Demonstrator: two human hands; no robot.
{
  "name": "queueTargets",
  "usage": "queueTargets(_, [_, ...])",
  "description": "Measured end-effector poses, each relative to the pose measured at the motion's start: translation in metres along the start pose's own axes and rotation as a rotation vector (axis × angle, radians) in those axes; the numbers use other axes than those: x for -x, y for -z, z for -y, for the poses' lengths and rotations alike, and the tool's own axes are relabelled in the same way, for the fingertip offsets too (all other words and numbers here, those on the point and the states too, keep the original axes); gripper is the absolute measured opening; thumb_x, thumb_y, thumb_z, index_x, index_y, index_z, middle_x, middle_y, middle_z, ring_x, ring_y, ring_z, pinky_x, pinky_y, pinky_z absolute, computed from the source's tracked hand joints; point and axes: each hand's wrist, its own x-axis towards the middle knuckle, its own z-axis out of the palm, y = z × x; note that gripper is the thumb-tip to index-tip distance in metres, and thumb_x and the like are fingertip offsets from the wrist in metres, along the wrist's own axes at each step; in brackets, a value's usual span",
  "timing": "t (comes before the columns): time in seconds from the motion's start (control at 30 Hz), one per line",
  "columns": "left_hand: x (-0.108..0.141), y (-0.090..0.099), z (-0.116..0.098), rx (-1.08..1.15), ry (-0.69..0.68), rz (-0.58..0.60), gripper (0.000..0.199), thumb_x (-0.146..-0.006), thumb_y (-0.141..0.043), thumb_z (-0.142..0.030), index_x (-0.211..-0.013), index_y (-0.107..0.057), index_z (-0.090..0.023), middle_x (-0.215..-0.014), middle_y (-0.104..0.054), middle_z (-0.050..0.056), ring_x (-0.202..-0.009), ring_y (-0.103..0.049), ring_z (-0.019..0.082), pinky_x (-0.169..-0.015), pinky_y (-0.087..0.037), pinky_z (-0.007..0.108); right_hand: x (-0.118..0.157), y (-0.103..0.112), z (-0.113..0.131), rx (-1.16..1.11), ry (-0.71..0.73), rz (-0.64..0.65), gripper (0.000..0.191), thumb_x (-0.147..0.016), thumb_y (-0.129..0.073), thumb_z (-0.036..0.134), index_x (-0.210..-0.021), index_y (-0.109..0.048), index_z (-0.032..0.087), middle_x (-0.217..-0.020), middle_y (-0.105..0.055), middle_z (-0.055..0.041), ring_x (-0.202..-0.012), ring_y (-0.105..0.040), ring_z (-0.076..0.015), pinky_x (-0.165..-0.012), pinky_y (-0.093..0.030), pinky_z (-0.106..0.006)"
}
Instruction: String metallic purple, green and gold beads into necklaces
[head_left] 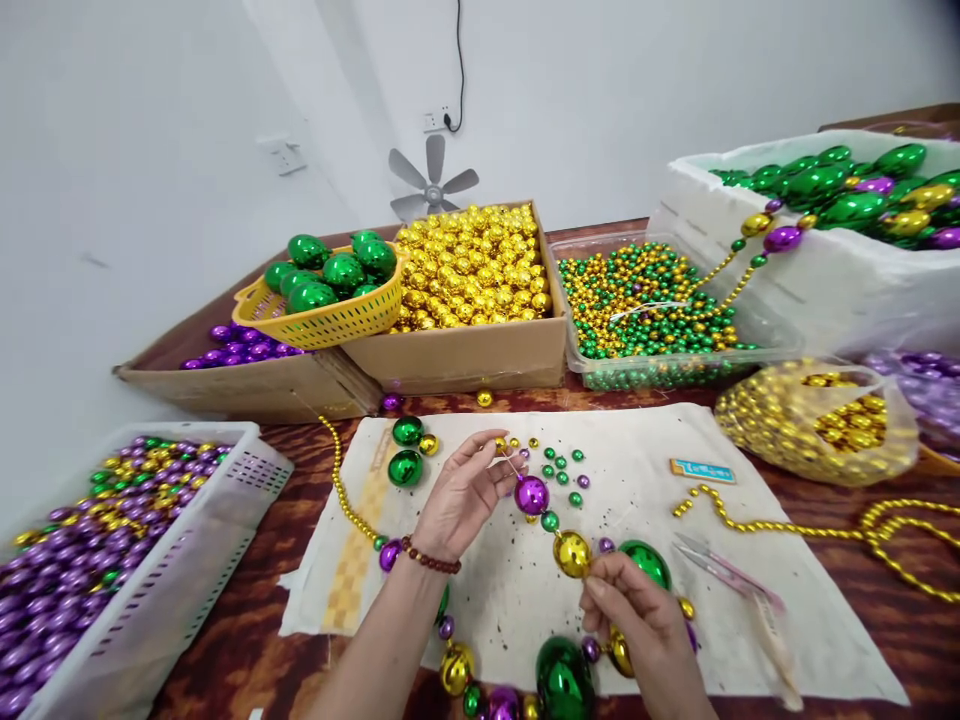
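My left hand [469,495], with a brown bead bracelet at its wrist, is raised over a white cloth [480,600]. Its fingertips pinch a thin white string [515,466], and a small gold bead [501,446] shows at the tips. From that string hang a purple ball [532,495], a small green bead [550,521] and a gold ball [572,553]. My right hand [641,615] pinches the beaded garland just below the gold ball. More of the garland, with a big green ball [564,678], curves along the cloth's near edge. Small loose green beads [561,463] lie beyond my hands.
Scissors [727,570] and a blue-labelled strip [702,470] lie to the right, near a gold bead strand [795,529]. Behind stand a box of gold balls [457,350], a yellow basket [330,325] and a clear bin [675,355]. A white basket [180,560] is at left.
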Motion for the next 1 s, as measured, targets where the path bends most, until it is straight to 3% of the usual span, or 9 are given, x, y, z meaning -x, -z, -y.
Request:
queueTargets(0.33, [0.003, -0.004, 0.002, -0.037, -0.021, -0.023, 0.025, -0.081, -0.069, -0.023, -0.106, -0.065, -0.019, -0.092, -0.067, 0.005, -0.088, -0.067, 0.018, -0.081, -0.052, 0.032, 0.001, 0.000, 0.000, 0.000, 0.003, -0.012, 0.030, -0.081, -0.067, 0.046, -0.075, -0.059, 0.018, -0.066, -0.061, -0.0012, -0.056, -0.053, -0.0132, -0.049, -0.039, -0.020])
queueTargets(0.53, [0.005, -0.005, 0.006, -0.251, -0.210, -0.094, 0.036, -0.079, -0.069, -0.021, -0.115, -0.064, -0.022, -0.097, -0.064, 0.003, -0.086, -0.065, 0.016, -0.082, -0.048, 0.031, -0.002, 0.000, -0.003, 0.012, -0.009, -0.002, 0.029, -0.082, -0.067, 0.045, -0.076, -0.059, 0.017, -0.066, -0.060, -0.0009, -0.055, -0.053, -0.0124, -0.048, -0.038, -0.020])
queueTargets(0.63, [0.011, -0.008, 0.012, -0.327, -0.234, -0.142, 0.037, -0.075, -0.073, -0.020, -0.112, -0.066, -0.020, -0.102, -0.066, 0.005, -0.091, -0.063, 0.016, -0.084, -0.046, 0.028, -0.004, -0.001, -0.003, 0.043, -0.016, 0.019, 0.029, -0.083, -0.065, 0.045, -0.076, -0.060, 0.017, -0.068, -0.062, -0.0016, -0.055, -0.054, -0.0123, -0.048, -0.038, -0.020])
queueTargets(0.87, [0.018, -0.026, 0.042, -0.054, -0.155, -0.149, 0.026, -0.086, -0.061, -0.038, -0.106, -0.063, -0.022, -0.102, -0.066, 0.005, -0.088, -0.064, 0.016, -0.077, -0.048, 0.029, -0.010, -0.007, -0.004, 0.097, -0.005, 0.021, 0.028, -0.083, -0.065, 0.043, -0.077, -0.060, 0.016, -0.068, -0.062, -0.0009, -0.051, -0.055, -0.0104, -0.043, -0.036, -0.018])
queueTargets(1.0, [0.008, -0.035, 0.062, -0.004, -0.204, -0.235, 0.025, -0.086, -0.060, -0.042, -0.103, -0.059, -0.024, -0.089, -0.061, 0.000, -0.074, -0.063, 0.012, -0.060, -0.046, 0.022, -0.010, -0.010, -0.009, 0.210, -0.014, 0.047, 0.026, -0.083, -0.062, 0.041, -0.075, -0.059, 0.017, -0.068, -0.062, -0.0003, -0.047, -0.057, -0.0111, -0.039, -0.034, -0.018])
